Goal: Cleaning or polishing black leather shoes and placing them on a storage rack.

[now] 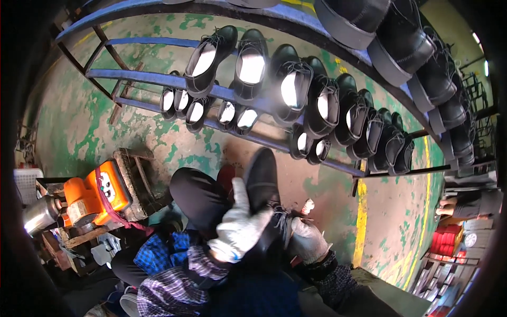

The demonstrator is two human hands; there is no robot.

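l hand [238,230] grips 1 blk shoe [262,174]; r hand [309,243] nr laces [281,217], can't tell grip

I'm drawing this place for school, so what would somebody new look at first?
Probably the rows of black shoes on the blue-barred rack, across the top and down the right side. The bright orange thing at the lower left could catch the eye too. Low in the middle, the gloved left hand holds a black lace-up shoe, with the gloved right hand beside its laces.
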